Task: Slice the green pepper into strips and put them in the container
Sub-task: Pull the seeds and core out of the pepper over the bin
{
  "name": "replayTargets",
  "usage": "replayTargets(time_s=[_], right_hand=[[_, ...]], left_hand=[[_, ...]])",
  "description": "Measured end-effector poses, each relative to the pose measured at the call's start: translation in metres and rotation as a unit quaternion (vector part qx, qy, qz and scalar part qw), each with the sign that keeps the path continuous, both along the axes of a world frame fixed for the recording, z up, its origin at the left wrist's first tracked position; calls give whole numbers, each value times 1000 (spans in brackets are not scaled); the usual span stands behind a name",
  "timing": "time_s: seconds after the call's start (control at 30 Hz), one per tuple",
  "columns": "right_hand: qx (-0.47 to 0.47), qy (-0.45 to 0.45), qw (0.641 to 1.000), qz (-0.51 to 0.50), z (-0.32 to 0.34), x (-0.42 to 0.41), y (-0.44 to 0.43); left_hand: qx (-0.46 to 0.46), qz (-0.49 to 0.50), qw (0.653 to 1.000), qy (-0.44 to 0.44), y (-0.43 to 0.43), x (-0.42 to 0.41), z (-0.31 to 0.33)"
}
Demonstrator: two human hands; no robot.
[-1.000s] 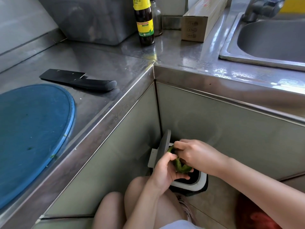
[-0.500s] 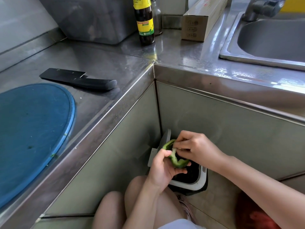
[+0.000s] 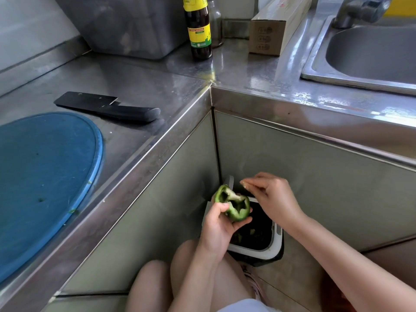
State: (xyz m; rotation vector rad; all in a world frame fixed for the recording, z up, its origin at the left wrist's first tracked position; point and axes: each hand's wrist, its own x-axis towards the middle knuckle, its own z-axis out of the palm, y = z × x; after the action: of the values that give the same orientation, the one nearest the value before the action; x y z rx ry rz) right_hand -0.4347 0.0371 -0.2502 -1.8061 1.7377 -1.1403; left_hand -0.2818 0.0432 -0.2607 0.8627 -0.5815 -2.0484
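Note:
My left hand (image 3: 219, 224) grips a hollowed green pepper (image 3: 234, 204), its open inside facing up, low down above the floor bin (image 3: 273, 249). My right hand (image 3: 273, 197) hovers just right of the pepper with fingertips pinched on a small pale bit of pepper core (image 3: 244, 183). On the steel counter to the left lie a round blue cutting board (image 3: 45, 176) and a black knife (image 3: 108, 106), both untouched. A grey container (image 3: 126, 25) stands at the back of the counter.
A dark sauce bottle (image 3: 198, 28), a glass bottle behind it and a long cardboard box (image 3: 276, 25) stand at the counter corner. A steel sink (image 3: 371, 55) with a tap lies at the right. The bin holds dark scraps. My knees are below.
My right hand has pulled out of the pepper and lifted up and right with a pinched bit. My left hand has turned the pepper so its hollow faces up.

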Motion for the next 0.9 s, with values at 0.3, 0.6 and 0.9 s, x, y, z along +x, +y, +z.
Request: replayTargets(time_s=[0.3, 0.6, 0.9], right_hand=[[49, 70, 996, 2, 10, -6, -15], [65, 155, 976, 138, 17, 2, -15], [8, 245, 962, 117, 15, 18, -11]], left_hand=[[16, 39, 999, 16, -4, -2, -10], [-18, 26, 999, 5, -4, -2, -10], [-39, -16, 999, -20, -1, -4, -4]])
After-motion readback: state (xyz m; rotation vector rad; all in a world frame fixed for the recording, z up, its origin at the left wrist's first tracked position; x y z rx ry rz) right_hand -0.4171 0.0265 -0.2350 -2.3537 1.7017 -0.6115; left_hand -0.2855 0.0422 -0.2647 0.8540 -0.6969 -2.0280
